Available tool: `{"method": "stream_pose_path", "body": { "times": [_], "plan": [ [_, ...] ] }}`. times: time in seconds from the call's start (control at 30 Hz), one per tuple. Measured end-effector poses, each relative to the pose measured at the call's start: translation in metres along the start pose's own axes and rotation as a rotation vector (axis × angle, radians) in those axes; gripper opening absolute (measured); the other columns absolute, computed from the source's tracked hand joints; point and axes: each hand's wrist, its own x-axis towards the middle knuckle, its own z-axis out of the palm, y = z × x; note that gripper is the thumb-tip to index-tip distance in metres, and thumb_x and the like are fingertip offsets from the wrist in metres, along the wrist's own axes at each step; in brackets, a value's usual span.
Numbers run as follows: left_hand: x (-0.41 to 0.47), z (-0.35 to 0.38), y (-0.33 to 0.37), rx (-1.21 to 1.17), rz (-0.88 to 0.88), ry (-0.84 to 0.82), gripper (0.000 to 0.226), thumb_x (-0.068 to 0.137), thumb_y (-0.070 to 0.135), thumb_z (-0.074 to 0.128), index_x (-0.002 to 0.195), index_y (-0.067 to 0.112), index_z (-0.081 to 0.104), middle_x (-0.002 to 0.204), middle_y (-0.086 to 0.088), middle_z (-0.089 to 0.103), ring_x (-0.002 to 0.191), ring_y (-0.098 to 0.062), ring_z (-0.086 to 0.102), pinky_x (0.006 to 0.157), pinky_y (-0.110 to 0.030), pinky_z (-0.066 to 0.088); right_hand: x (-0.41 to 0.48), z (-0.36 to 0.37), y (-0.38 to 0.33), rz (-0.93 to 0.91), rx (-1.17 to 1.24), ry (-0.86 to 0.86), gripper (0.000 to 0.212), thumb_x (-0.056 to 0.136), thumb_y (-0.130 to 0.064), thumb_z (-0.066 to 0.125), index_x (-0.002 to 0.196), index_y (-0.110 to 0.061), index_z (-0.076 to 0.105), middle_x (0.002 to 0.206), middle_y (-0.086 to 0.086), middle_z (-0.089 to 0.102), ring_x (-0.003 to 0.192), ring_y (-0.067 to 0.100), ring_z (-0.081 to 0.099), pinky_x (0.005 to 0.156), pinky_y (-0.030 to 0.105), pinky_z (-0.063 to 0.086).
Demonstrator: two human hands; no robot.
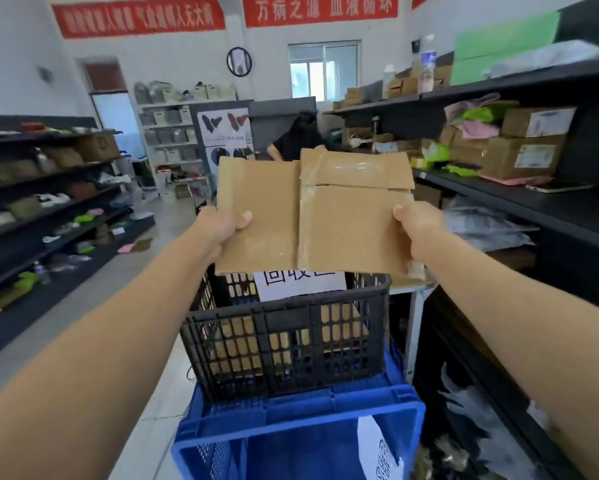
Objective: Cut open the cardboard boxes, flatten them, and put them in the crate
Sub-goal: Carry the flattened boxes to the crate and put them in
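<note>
Head view: held a flattened cardboard box point(329, 223) upright, broad face toward the camera, above the far side of a black lattice crate point(284, 308); could not tell whether its lower edge touched the crate. Pinched the box's left edge with the left grip point(221, 227), thumb on the near face and fingers hidden behind the board. Pinched the right edge the same way with the right grip point(418, 232), thumb forward. Stretched both bare forearms out ahead. Noted a strip of clear tape point(305, 199) running down the middle of the box and a slit across its right half. Found brown cardboard pieces point(239, 341) lying inside the black crate, seen through its lattice wall, and a white printed sheet point(301, 285) standing at its far wall, top hidden by the held box. Found the black crate resting on a blue plastic crate point(291, 415). Saw a dark shelf unit point(498, 202) on the right carrying brown parcels point(526, 147) and a phone point(557, 186) lying flat near its edge. Saw more dark shelving point(48, 216) along the left, its small goods too blurred to name. Saw red banners point(138, 19) high on the far wall and a window point(322, 71) below them.
</note>
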Motion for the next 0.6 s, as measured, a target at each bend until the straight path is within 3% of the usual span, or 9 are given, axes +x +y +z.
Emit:
{"method": "stream_pose_path", "body": {
  "times": [0.2,0.33,0.47,0.6],
  "plan": [
    [0.069,-0.013,-0.019,0.067,-0.066,0.064,0.045,0.087,0.015,0.068,0.127,0.001,0.05,0.116,-0.01,0.061,0.092,-0.027,0.059,0.071,-0.038,0.046,0.052,0.061,-0.006,0.024,-0.054,-0.065,0.042,0.095,-0.024,0.052,0.134,-0.007,0.049,0.129,0.011,0.053,0.109,0.027,0.05,0.086,0.033,0.039],
    [0.106,-0.008,-0.038,0.117,-0.145,0.118,0.05,0.085,0.016,0.07,0.128,0.0,0.05,0.123,-0.014,0.06,0.104,-0.033,0.06,0.079,-0.045,0.049,0.089,0.097,0.01,0.086,-0.045,-0.154,0.039,0.095,-0.019,0.053,0.133,-0.011,0.049,0.124,0.008,0.054,0.109,0.025,0.051,0.084,0.031,0.038],
    [0.133,0.005,-0.058,0.176,-0.233,0.107,0.044,0.093,0.01,0.059,0.132,-0.001,0.042,0.117,0.0,0.052,0.117,-0.032,0.052,0.083,-0.041,0.042,0.12,0.128,0.031,0.129,-0.15,-0.257,0.039,0.094,-0.016,0.055,0.131,-0.006,0.049,0.127,0.009,0.053,0.101,0.022,0.047,0.082,0.031,0.037],
    [0.167,0.002,-0.094,0.249,-0.35,0.082,0.038,0.093,0.014,0.059,0.129,0.004,0.048,0.128,-0.014,0.056,0.108,-0.031,0.055,0.084,-0.041,0.042,0.136,0.155,0.057,0.162,-0.34,-0.356,0.036,0.097,-0.013,0.051,0.131,-0.003,0.05,0.133,0.013,0.05,0.115,0.028,0.049,0.091,0.034,0.04]
  ]
}}
